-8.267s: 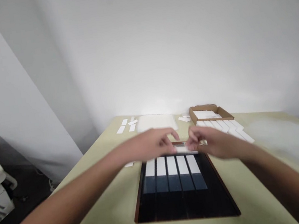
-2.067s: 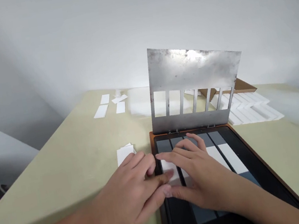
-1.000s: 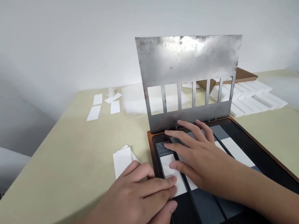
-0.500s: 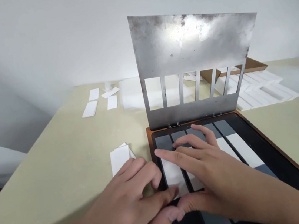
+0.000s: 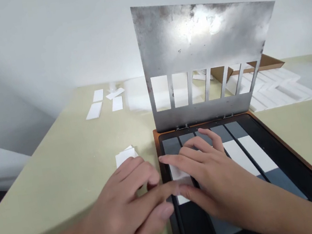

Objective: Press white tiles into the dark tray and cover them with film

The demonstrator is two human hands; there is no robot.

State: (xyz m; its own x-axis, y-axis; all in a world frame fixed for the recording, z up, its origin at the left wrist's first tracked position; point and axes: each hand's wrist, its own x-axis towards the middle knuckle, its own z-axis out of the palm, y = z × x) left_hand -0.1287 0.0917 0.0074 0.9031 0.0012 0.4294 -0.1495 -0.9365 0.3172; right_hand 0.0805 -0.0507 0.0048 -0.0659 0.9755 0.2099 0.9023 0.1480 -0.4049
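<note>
Left hand (image 5: 120,212): fingers extended | right hand (image 5: 208,171): spread on white strip (image 5: 182,198) (half hidden)

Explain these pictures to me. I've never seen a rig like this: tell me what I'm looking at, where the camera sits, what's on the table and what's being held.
There is no machine here, only a person's two bare hands, seen from a camera worn on the head that looks forward and down. On the pale table lies a black tray with a brown rim. A metal plate with a row of slots stands upright, hinged at the tray's far edge. In the tray lie white strips and grey bands. The right hand rests across the strips, and the left hand reaches in beside it, its fingers over the leftmost strip; neither clearly grips anything. A small stack of white cards sits left of the tray, and a cardboard box stands behind the plate.
</note>
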